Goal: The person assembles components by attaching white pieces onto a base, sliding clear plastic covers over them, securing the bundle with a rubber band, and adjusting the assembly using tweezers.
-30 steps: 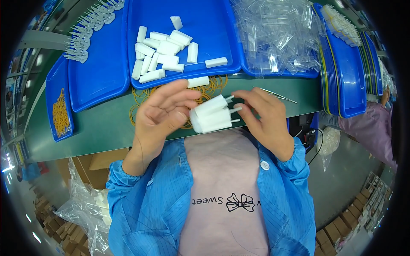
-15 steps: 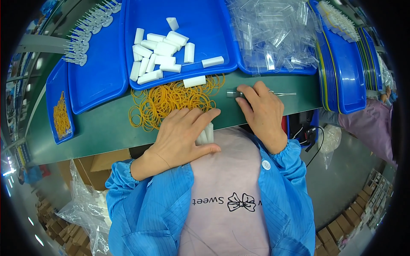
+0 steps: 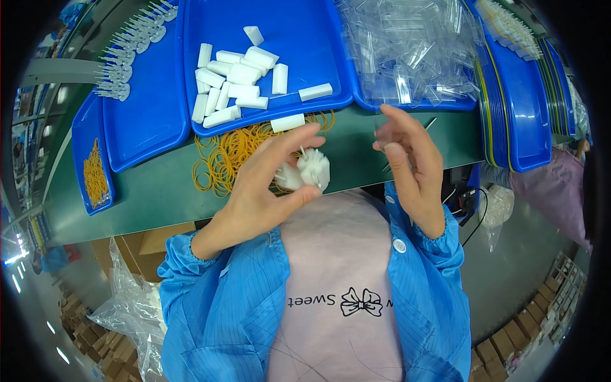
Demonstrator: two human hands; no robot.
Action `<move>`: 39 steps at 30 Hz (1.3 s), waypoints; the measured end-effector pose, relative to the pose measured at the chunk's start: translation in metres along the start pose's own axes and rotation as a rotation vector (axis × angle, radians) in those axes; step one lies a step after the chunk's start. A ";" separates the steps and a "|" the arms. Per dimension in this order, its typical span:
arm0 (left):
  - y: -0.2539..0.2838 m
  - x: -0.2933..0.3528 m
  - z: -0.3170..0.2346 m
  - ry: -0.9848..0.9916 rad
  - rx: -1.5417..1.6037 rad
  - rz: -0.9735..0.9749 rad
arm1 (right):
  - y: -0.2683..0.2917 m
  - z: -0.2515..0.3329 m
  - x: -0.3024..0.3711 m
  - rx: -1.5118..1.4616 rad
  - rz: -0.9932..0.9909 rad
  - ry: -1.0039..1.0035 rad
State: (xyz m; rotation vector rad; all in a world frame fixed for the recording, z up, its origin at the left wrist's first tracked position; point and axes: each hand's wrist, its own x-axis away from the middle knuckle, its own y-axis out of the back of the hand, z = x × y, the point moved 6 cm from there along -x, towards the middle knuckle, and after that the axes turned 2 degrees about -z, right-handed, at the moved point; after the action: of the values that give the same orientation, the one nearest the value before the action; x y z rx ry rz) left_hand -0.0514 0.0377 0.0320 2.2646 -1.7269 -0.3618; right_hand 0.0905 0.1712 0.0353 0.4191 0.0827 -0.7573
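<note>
My left hand curves around a bunch of white plastic pieces with small spiky ends, the thumb below and the fingers above. It hangs over the near edge of the green table, in front of a heap of yellow rubber bands. Farther right, my right hand is raised with thumb and fingers apart and curved. A faint see-through blur near its fingertips cannot be made out. Behind that hand a thin metal shaft shows; the rest of this tool is mostly hidden.
White blocks lie in the middle blue tray. Clear plastic parts fill the tray on the right. Spiked clear pieces line the left tray; a small tray holds more bands. Stacked trays stand far right.
My left hand has turned and lifted, so the white pieces show more. My right hand has let go of the tool's handle and come up and right, and the tool's shaft lies differently.
</note>
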 end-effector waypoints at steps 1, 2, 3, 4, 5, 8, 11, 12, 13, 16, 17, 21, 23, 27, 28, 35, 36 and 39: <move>0.001 -0.004 0.003 0.021 0.022 -0.013 | 0.002 0.000 -0.001 -0.131 -0.033 -0.028; -0.001 -0.009 0.000 -0.055 -0.046 -0.024 | 0.002 0.000 -0.001 -0.197 -0.060 -0.059; -0.003 -0.013 0.001 -0.053 -0.047 -0.026 | 0.001 -0.002 -0.002 -0.198 -0.058 -0.059; -0.008 -0.017 -0.002 -0.132 -0.139 -0.003 | 0.002 -0.003 -0.004 -0.139 -0.067 -0.009; -0.015 -0.020 -0.005 -0.211 -0.230 0.020 | 0.003 -0.002 -0.005 -0.079 -0.075 0.040; -0.032 -0.024 -0.001 -0.250 -0.206 0.032 | 0.002 -0.003 -0.006 -0.052 -0.046 0.061; -0.036 -0.023 0.010 -0.140 -0.094 0.064 | 0.004 -0.002 -0.007 -0.063 -0.049 0.048; -0.034 -0.023 0.011 -0.123 -0.071 0.059 | 0.005 -0.001 -0.006 -0.063 -0.051 0.046; -0.033 -0.023 0.012 -0.105 -0.048 0.052 | 0.005 -0.001 -0.006 -0.096 -0.046 0.032; -0.030 -0.022 0.008 -0.166 -0.351 0.053 | 0.005 0.000 -0.005 -0.143 -0.033 0.022; -0.027 -0.022 0.005 -0.165 -0.353 0.053 | 0.004 0.001 -0.005 -0.157 -0.024 0.026; -0.015 -0.013 0.003 -0.175 -0.554 -0.050 | 0.004 -0.003 -0.001 -0.196 -0.030 -0.004; -0.013 -0.008 0.000 -0.242 -0.804 -0.104 | 0.004 -0.008 0.001 -0.228 -0.065 -0.016; -0.025 -0.006 0.003 -0.222 -0.886 -0.087 | -0.020 -0.014 -0.006 -0.362 -0.132 -0.024; -0.029 -0.008 0.001 -0.195 -0.874 -0.046 | -0.028 -0.016 -0.009 -0.416 -0.129 -0.024; -0.045 -0.012 0.003 -0.253 -0.875 -0.065 | -0.051 -0.017 -0.013 -0.516 -0.100 -0.058; -0.046 -0.012 0.002 -0.249 -0.834 -0.060 | -0.051 -0.017 -0.014 -0.522 -0.116 -0.055; -0.049 -0.013 0.007 -0.269 -0.785 -0.052 | -0.051 -0.016 -0.016 -0.532 -0.127 -0.049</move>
State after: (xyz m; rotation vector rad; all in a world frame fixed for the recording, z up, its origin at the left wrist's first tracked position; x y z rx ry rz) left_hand -0.0135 0.0616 0.0081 1.7232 -1.2894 -1.1634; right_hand 0.0452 0.1548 0.0069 -0.1120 0.2602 -0.8355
